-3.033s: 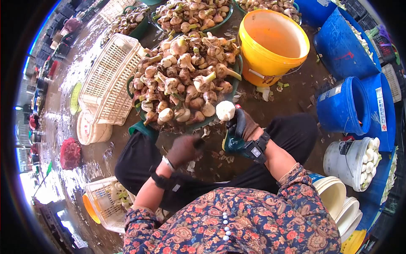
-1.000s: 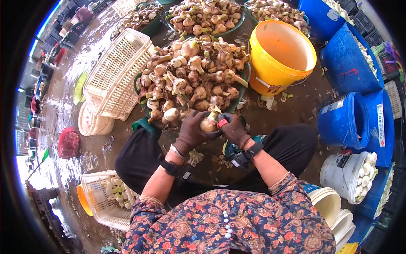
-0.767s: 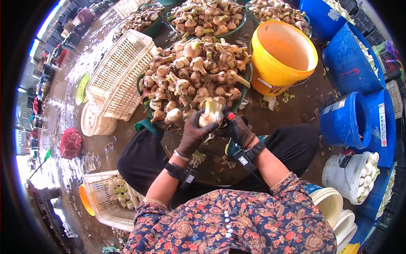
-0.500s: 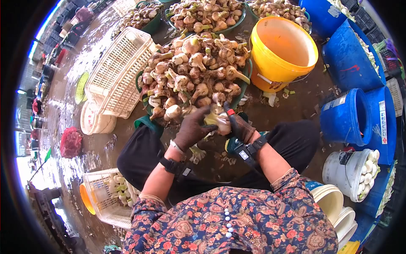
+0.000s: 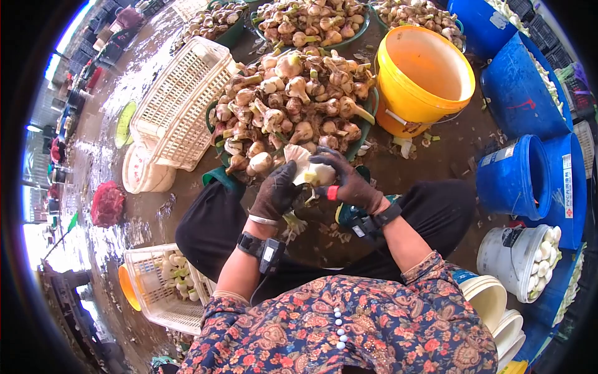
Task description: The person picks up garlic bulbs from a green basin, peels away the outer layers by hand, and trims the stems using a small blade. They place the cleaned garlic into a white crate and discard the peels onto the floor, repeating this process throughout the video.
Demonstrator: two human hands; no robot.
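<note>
Both hands wear dark, dirt-stained gloves and meet over my lap, just before the heap of garlic (image 5: 293,106). My right hand (image 5: 352,181) is closed around a white garlic bulb (image 5: 321,174), with a red band on one finger. My left hand (image 5: 276,192) pinches at the left side of the same bulb, where a pale flap of skin (image 5: 297,156) stands away from it. The unpeeled bulbs with short stems fill a green basin (image 5: 372,106) beyond my hands. Where the left fingertips meet the bulb is partly hidden.
A yellow bucket (image 5: 430,103) stands right of the basin, white crates (image 5: 187,93) to its left. Blue buckets (image 5: 507,177) and a white pail (image 5: 507,255) with peeled garlic line the right. A crate (image 5: 156,293) holding white bulbs sits at lower left. Scraps litter the wet floor.
The bulb has turned in my hands and shows more white, with a flap of skin lifted. My right hand has moved over its top right; my left hand has dropped slightly lower.
</note>
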